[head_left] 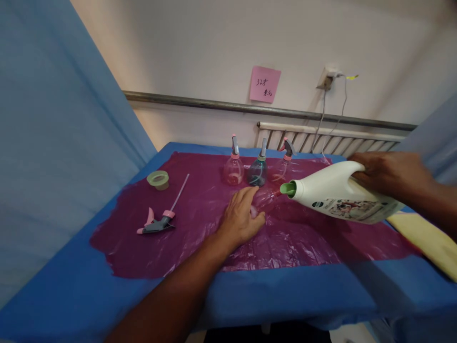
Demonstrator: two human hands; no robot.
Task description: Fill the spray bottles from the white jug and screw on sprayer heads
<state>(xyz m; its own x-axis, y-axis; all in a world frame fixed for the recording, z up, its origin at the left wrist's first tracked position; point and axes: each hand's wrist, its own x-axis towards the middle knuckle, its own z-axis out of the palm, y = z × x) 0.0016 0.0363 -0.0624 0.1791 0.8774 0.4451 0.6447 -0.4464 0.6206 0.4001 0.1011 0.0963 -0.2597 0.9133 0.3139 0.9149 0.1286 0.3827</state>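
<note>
My left hand [243, 214] is wrapped round the lower part of a clear pink spray bottle [266, 199] that has no spray head on. The bottle tilts with its mouth toward the right, right at the green spout [287, 189] of a large cream detergent jug [342, 190]. By its handle, my right hand [378, 171] grips the jug, which is tipped nearly level with the spout to the left. Whether liquid is flowing cannot be made out. A pink and grey spray head [157, 224] with its tube lies on the left.
Behind stand a pink spray bottle [233, 170], a teal one [257, 171] and another pink one [281, 169]. A pale green cap [158, 179] sits at left. Purple plastic sheet [200, 238] covers the blue table [250, 295]. A yellow cloth-like item [426, 236] lies at right.
</note>
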